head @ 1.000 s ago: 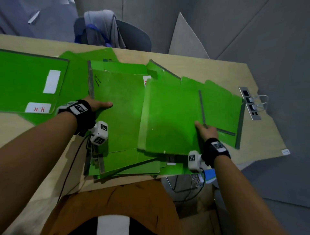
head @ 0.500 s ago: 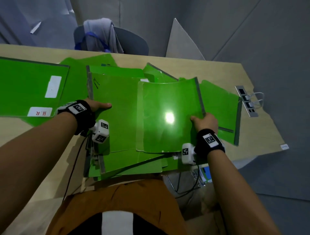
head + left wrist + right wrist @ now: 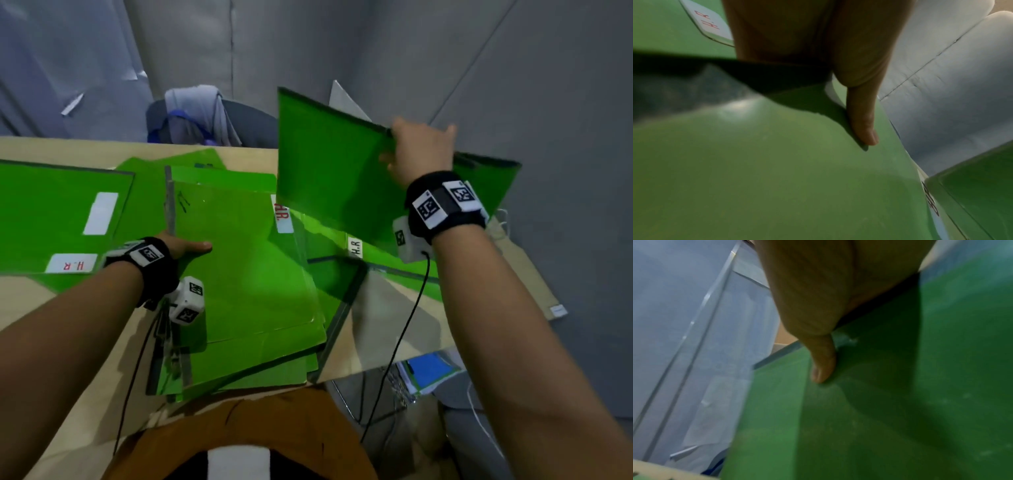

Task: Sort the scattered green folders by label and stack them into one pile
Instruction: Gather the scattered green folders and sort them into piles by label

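Note:
Several green folders lie overlapped on the wooden table (image 3: 394,329). My left hand (image 3: 185,246) holds the left edge of the top folder of the middle pile (image 3: 246,274). Its thumb (image 3: 863,123) lies on the cover and its fingers are hidden below. My right hand (image 3: 418,150) grips a green folder (image 3: 325,164) by its right edge and holds it in the air above the table's right part, thumb (image 3: 822,363) on the near face (image 3: 879,402). White labels reading H.R show on a far-left folder (image 3: 70,263) and on two middle folders (image 3: 282,217) (image 3: 356,248).
A chair draped with grey cloth (image 3: 202,116) stands behind the table. A grey board (image 3: 346,102) leans beyond the raised folder. The table's right edge carries a small white tag (image 3: 558,310). Blue-and-white papers (image 3: 428,370) lie below the front edge.
My right hand has raised the folder from the pile, up and away from me, and uncovered two H.R labels beneath. My left hand has stayed on the pile's left edge.

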